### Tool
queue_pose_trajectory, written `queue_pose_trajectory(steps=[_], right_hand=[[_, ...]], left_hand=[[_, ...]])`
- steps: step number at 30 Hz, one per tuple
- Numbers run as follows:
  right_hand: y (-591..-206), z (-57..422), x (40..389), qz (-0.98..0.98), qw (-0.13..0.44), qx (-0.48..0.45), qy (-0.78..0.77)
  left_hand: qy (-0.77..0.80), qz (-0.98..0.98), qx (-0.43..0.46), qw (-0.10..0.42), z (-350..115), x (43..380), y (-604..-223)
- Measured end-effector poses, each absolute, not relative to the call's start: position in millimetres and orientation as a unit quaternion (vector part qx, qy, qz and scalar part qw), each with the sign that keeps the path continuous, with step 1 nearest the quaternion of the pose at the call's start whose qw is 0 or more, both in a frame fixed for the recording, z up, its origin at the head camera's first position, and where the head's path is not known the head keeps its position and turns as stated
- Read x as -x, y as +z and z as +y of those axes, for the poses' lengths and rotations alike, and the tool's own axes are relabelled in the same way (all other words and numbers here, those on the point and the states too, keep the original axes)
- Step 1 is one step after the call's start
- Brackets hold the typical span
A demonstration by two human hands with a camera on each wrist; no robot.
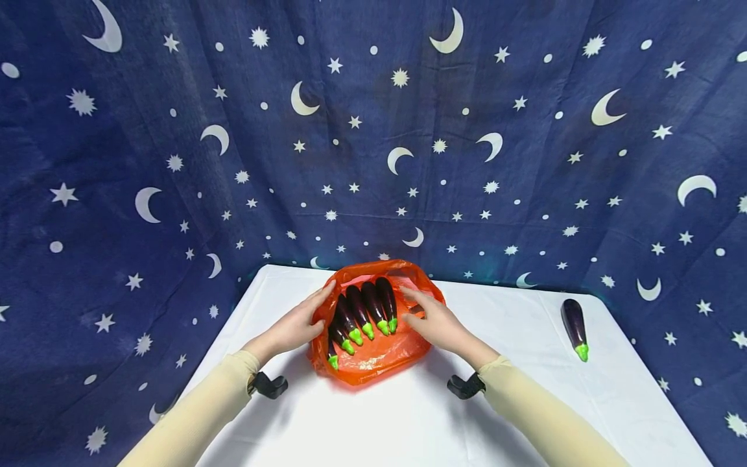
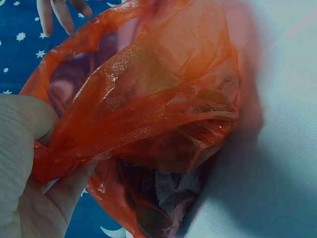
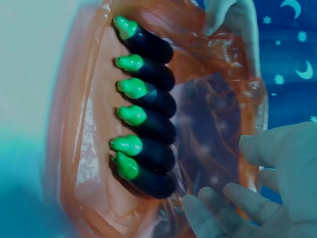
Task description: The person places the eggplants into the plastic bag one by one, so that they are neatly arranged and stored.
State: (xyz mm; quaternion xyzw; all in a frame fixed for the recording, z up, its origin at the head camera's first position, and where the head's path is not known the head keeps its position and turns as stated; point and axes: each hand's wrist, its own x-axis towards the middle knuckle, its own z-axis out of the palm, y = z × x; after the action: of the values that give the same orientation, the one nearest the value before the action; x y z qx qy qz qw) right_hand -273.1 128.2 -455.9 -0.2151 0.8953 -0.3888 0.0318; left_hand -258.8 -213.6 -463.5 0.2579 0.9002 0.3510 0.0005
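A thin red-orange plastic bag point(image 1: 379, 374) lies on the table with its mouth spread wide. Inside, several dark purple eggplants point(image 1: 358, 306) with bright green caps form a row, clearly seen in the right wrist view too. My left hand point(image 1: 297, 324) holds the bag's left rim; in the left wrist view, its thumb and fingers pinch a gathered fold of the plastic point(image 2: 133, 119). On the other side, my right hand point(image 1: 438, 322) reaches over the bag's right rim. Its fingers point(image 3: 247, 198) are spread and loosely bent, holding nothing, beside the eggplants.
One more eggplant point(image 1: 574, 327) lies alone toward the right edge of the white-covered table point(image 1: 502, 318). A dark blue curtain point(image 1: 350, 162) with moons and stars hangs behind and at both sides. Each wrist carries a black camera mount point(image 1: 271, 386).
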Motion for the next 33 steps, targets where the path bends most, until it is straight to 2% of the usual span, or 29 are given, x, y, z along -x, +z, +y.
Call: queue_pose_trajectory(steps=[11, 17, 24, 33], right_hand=[[-445, 182, 263, 0.874, -0.015, 0.220, -0.432], [-447, 218, 262, 0.889, -0.043, 0.193, -0.414], [-456, 281, 267, 0.916, -0.070, 0.135, -0.371], [-464, 347, 269, 0.946, -0.045, 0.041, -0.319]], left_hand=[[0.349, 0.900, -0.263, -0.002, -213, 260, -464], [0.350, 0.901, -0.258, 0.001, -215, 260, -466], [0.351, 0.899, -0.262, -0.005, -216, 261, -466], [0.355, 0.898, -0.261, 0.002, -215, 259, -465]])
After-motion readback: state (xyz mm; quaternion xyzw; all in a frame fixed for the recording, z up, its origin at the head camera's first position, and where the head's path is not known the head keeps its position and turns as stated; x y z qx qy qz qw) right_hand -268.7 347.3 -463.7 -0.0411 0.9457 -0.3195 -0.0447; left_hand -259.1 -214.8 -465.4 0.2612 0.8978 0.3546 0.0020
